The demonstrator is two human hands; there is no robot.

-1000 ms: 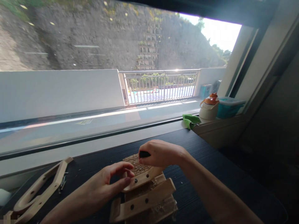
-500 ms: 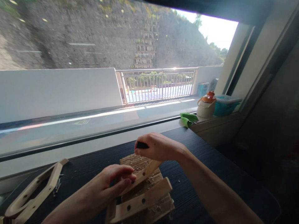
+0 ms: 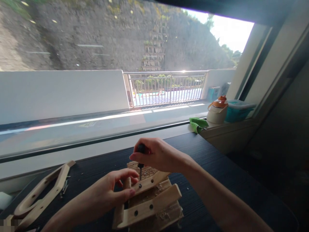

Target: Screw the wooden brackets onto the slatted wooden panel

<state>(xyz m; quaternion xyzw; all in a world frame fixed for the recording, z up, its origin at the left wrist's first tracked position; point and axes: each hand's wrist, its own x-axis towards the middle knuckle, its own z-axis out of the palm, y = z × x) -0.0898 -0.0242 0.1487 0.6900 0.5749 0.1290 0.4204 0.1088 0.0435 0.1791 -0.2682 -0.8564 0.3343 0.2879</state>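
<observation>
From my feed: right forearm enters from 4 o'clock, right hand [image 3: 158, 156] closed in a fist round the black handle of a screwdriver [image 3: 140, 158]. Shaft upright, tip down on the top slat [image 3: 151, 180], at a hole near the slat's left end.

Left forearm enters from 7 o'clock. Left hand [image 3: 113, 190] has its fingers curled, thumb and fingertips pinching the left end of the same slat, at 7 o'clock of the screwdriver tip.

The slat lies tilted on a wooden stack [image 3: 151, 211], directly under both hands on the dark table [image 3: 217, 167]. Wood chips lie on the stack.

A loose wooden frame [image 3: 41, 193] sits at 9 o'clock, well apart, with screws [image 3: 64, 187] just beside it. A green cloth [image 3: 198, 124] and a pot [image 3: 216, 112] are at 1 o'clock on the sill.
</observation>
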